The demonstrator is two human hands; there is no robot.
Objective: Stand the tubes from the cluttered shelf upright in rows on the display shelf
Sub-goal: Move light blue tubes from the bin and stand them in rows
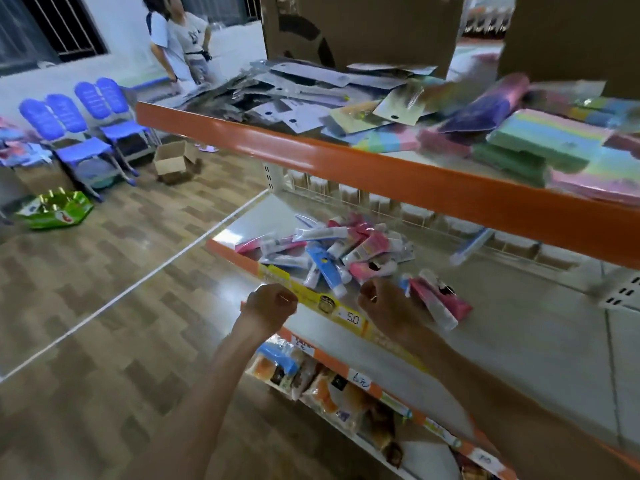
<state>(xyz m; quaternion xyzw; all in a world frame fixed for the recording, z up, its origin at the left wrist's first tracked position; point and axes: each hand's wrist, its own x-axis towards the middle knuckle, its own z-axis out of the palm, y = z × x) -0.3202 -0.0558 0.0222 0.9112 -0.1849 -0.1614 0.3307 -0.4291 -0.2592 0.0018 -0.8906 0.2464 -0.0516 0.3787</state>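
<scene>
The left hand is curled into a fist at the near edge of the shelf, holding nothing visible. Beyond it the pile of tubes lies jumbled flat. The right hand grips pink and white tubes just right of the pile. None stands upright, so the task seems barely begun.

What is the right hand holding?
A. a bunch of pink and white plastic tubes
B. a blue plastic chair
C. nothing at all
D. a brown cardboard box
A: the right hand has its fingers curled round a bunch of pink and white plastic tubes, next to the jumbled pile of tubes lying on the shelf.
</scene>
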